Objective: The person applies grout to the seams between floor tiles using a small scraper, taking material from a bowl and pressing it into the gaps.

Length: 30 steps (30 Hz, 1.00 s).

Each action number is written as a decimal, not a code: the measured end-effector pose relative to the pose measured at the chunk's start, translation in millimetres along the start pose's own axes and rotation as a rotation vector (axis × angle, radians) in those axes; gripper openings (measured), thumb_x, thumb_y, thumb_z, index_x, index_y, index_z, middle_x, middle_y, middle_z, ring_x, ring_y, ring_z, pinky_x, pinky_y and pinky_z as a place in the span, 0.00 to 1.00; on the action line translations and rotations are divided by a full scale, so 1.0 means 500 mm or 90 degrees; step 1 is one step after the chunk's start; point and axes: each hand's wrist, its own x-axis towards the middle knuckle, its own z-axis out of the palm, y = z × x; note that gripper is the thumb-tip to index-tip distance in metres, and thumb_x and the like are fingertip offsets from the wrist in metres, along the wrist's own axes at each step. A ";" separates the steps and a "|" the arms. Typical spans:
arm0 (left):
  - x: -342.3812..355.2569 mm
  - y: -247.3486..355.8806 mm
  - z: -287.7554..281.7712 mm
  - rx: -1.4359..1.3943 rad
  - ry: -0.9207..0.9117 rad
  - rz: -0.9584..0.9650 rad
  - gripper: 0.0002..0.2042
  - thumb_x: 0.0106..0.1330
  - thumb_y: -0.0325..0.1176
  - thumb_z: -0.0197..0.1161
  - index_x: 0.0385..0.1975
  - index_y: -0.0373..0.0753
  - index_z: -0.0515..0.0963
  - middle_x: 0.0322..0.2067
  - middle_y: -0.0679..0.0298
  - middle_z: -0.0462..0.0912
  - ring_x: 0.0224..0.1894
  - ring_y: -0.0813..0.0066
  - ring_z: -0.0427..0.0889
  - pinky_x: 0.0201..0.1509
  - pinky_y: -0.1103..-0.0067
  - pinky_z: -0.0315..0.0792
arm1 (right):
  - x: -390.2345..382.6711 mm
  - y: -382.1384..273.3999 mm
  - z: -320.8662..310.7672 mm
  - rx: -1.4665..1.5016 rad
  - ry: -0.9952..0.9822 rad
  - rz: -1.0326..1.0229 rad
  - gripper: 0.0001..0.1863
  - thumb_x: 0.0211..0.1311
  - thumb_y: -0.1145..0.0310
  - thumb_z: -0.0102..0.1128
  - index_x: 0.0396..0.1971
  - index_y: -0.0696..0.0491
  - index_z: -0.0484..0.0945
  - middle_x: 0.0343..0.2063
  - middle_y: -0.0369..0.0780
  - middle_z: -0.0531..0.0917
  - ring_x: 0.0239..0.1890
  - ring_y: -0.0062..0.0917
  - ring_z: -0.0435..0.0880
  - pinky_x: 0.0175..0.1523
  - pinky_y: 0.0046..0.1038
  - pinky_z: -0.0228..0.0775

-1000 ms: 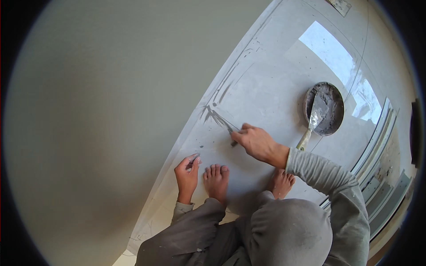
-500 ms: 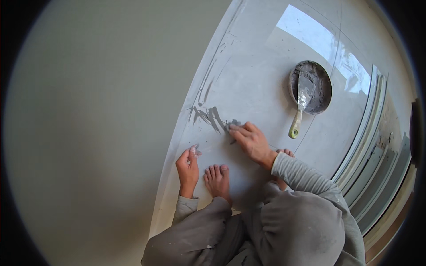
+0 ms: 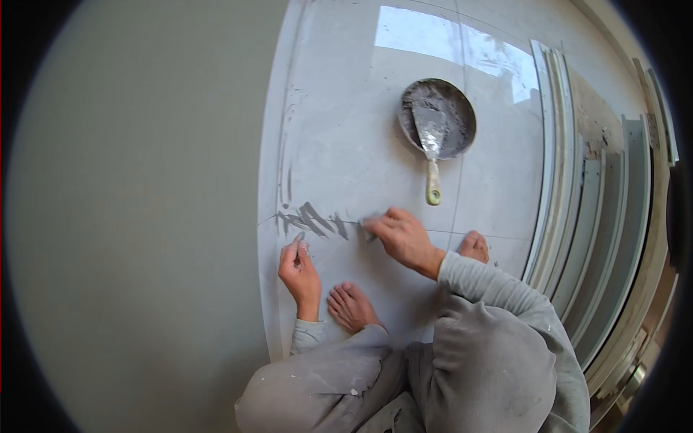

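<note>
My right hand (image 3: pixel 404 238) is closed on a small flat grey piece (image 3: pixel 371 226), blurred, and presses it to the pale tiled floor (image 3: pixel 361 144) along a thin tile joint. Dark grey streaks of wet grout (image 3: pixel 312 219) cross that joint between the piece and the wall. My left hand (image 3: pixel 299 276) is held close to the wall's foot, thumb and fingers pinched together. Something small and greyish shows at its fingertips, too small to name. A round pan of grey grout (image 3: pixel 462 133) stands farther off, with a putty knife (image 3: pixel 432 148) resting across its rim.
A plain grey-green wall (image 3: pixel 137 216) rises along the left. Long metal profiles (image 3: pixel 585 209) lie stacked at the right. My bare left foot (image 3: pixel 351 306) and right foot (image 3: pixel 473 247) are on the tiles near my hands. Window light (image 3: pixel 419 32) reflects off the far floor.
The view has turned, so pan and wall edge appear farther left. My right hand has moved the grey piece along the joint, and another dark streak shows beside it. My left hand remains pinched.
</note>
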 end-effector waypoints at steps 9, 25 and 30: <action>0.125 0.153 0.198 -0.143 -0.286 0.059 0.20 0.77 0.31 0.56 0.64 0.27 0.70 0.42 0.55 0.86 0.37 0.72 0.87 0.41 0.77 0.79 | -0.097 0.056 -0.041 -0.035 0.030 0.000 0.18 0.51 0.74 0.62 0.45 0.51 0.82 0.43 0.35 0.87 0.40 0.30 0.81 0.49 0.29 0.77; 0.216 0.220 0.444 -0.046 -0.310 0.076 0.27 0.73 0.32 0.59 0.65 0.22 0.60 0.38 0.52 0.83 0.34 0.65 0.87 0.38 0.72 0.82 | -0.225 0.107 -0.090 -0.045 0.031 0.069 0.21 0.51 0.75 0.62 0.48 0.51 0.82 0.50 0.34 0.87 0.39 0.29 0.81 0.46 0.30 0.77; 0.226 0.196 0.463 0.004 -0.256 0.163 0.27 0.74 0.31 0.59 0.67 0.25 0.60 0.35 0.58 0.82 0.31 0.73 0.84 0.36 0.77 0.81 | -0.275 0.144 -0.113 -0.079 -0.017 0.056 0.18 0.53 0.72 0.62 0.47 0.49 0.84 0.51 0.32 0.86 0.45 0.26 0.80 0.52 0.30 0.74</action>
